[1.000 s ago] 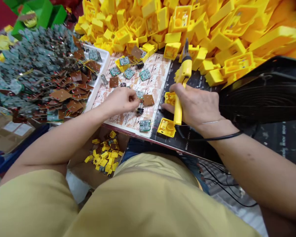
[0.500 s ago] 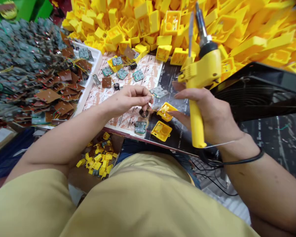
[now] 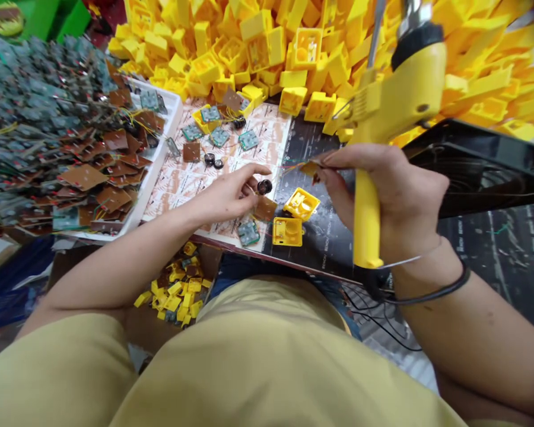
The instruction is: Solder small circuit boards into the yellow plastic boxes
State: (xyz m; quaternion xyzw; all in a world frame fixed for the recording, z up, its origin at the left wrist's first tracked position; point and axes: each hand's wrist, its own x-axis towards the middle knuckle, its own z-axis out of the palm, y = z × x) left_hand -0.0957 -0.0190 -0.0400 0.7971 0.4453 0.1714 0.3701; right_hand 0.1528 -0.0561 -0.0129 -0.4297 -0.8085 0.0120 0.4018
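My right hand (image 3: 382, 190) is wrapped round a yellow soldering gun (image 3: 394, 101) held upright above the black mat, its metal tip at the top edge. The same hand's fingertips pinch a small brown board piece (image 3: 310, 168) with thin wires. My left hand (image 3: 231, 193) reaches over the patterned sheet, thumb and fingers closed on a small black round part (image 3: 264, 187) wired to a brown circuit board (image 3: 264, 208) below it. Two open yellow plastic housings (image 3: 301, 203) (image 3: 287, 231) lie just right of that hand.
A huge heap of yellow housings (image 3: 293, 41) fills the back. A white tray (image 3: 162, 151) and a pile of brown and green circuit boards (image 3: 57, 130) are at left. A black fan (image 3: 485, 172) sits at right. Small yellow parts (image 3: 178, 290) lie in a box below the table edge.
My right hand has lifted the soldering gun higher and to the right. The yellow housing it touched now lies on the mat. My left hand has dropped slightly with the black part.
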